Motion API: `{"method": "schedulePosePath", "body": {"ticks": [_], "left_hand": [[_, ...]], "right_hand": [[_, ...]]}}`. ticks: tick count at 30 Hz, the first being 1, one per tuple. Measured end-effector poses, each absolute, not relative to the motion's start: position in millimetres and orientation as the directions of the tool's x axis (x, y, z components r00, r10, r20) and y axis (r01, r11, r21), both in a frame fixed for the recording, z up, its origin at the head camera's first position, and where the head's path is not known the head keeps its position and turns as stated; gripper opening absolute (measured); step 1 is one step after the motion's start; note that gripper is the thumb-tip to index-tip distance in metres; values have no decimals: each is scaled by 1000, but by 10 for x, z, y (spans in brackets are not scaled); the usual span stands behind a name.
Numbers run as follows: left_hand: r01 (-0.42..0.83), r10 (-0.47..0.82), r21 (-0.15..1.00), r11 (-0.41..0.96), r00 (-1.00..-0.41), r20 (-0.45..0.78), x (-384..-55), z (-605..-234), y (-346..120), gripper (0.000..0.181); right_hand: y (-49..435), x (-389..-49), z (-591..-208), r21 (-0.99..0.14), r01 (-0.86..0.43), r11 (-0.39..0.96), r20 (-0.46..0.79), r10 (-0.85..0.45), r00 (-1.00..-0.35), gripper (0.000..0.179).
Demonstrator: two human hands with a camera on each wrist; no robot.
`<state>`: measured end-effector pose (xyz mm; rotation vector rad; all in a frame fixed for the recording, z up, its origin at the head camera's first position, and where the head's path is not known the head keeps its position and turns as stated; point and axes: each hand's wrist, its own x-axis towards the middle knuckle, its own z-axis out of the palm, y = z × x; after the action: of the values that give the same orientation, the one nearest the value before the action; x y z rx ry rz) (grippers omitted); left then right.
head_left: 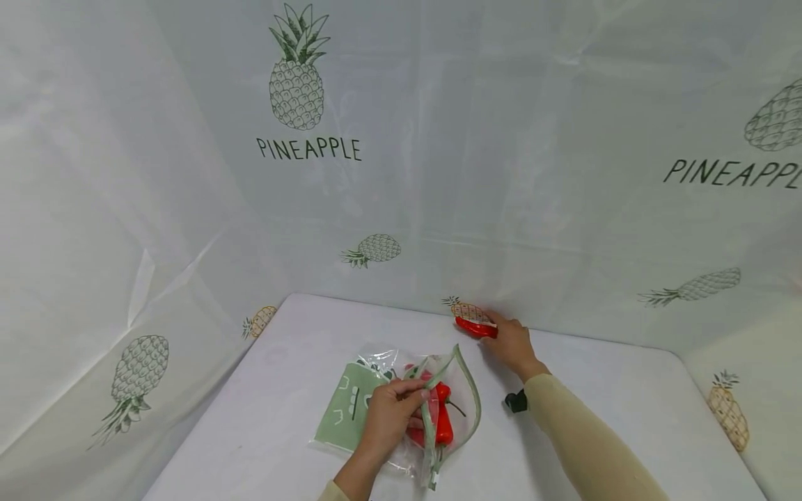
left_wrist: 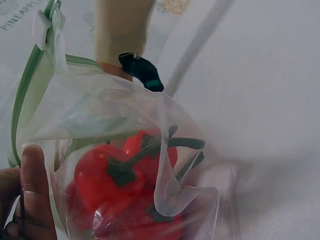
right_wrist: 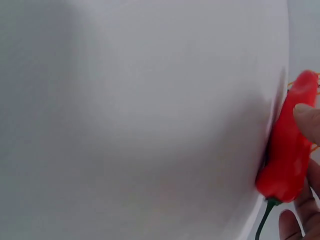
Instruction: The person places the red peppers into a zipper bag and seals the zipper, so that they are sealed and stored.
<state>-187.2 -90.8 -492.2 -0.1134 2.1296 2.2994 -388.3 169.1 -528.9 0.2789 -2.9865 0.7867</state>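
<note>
A clear zip bag [head_left: 464, 410] with a green rim stands partly open near the table's middle, with several red peppers [head_left: 443, 423] inside. My left hand [head_left: 390, 412] pinches its green-edged opening between thumb and fingers. Through the clear plastic in the left wrist view, red peppers [left_wrist: 107, 172] show green stems, and a white slider [left_wrist: 41, 30] sits on the bag's edge. At the table's back edge, my right hand [head_left: 509, 342] grips another long red pepper [head_left: 475, 327]. The right wrist view has the thumb across this pepper [right_wrist: 287, 155], fingers behind it and its stem pointing down.
Beneath my left hand lies a flat green printed packet [head_left: 344, 410] in clear plastic. The white table [head_left: 276, 390] backs onto a hanging sheet [head_left: 501, 174] with pineapple prints, which also encloses the left and right sides. A black device [head_left: 516, 401] is at my right wrist.
</note>
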Motion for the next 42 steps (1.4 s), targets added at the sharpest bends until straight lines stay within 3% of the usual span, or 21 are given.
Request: {"method": "schedulePosePath", "body": {"ticks": [15, 25, 37, 42], "left_hand": [[-40, -26, 994, -99, -999, -43, -1874, -4918, -867, 30], [-38, -14, 993, -114, -999, -40, -1870, -4913, -833, 30], [-42, -20, 995, -95, -999, -44, -1836, -4885, -789, 29], [-35, -11, 995, -89, -999, -36, -1856, -4868, -784, 31]], "right_hand": [[1890, -3633, -5351, -523, -143, 840, 21, -154, -988, 58], [1995, -3482, -5396, -538, -165, 826, 97, -134, -986, 56], [2062, -3296, -5311, -551, -266, 791, 300, -109, -948, 46], [2057, -3200, -5240, -585, -259, 769, 298, -92, -950, 50]]}}
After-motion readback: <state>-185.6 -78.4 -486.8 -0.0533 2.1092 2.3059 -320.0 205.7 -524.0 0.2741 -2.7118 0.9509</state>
